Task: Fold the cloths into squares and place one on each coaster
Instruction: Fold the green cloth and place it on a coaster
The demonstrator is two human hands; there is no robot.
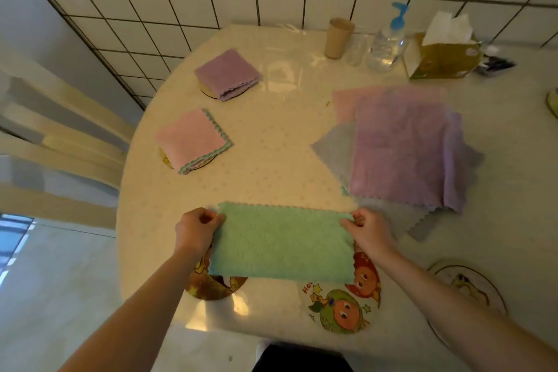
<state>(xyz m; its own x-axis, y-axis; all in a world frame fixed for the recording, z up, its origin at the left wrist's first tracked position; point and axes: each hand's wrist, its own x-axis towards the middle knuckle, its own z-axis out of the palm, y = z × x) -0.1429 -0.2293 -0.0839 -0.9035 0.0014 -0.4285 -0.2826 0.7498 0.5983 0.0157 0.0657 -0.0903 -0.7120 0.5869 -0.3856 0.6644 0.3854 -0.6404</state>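
Both hands, left (196, 229) and right (370, 228), pinch the short ends of a green fluffy cloth (282, 246), folded to a rectangle, over two round cartoon coasters (341, 308) near the surface edge. Bring ends together evenly for a square.

Five coasters (341, 308); two folded cloths (228, 74)
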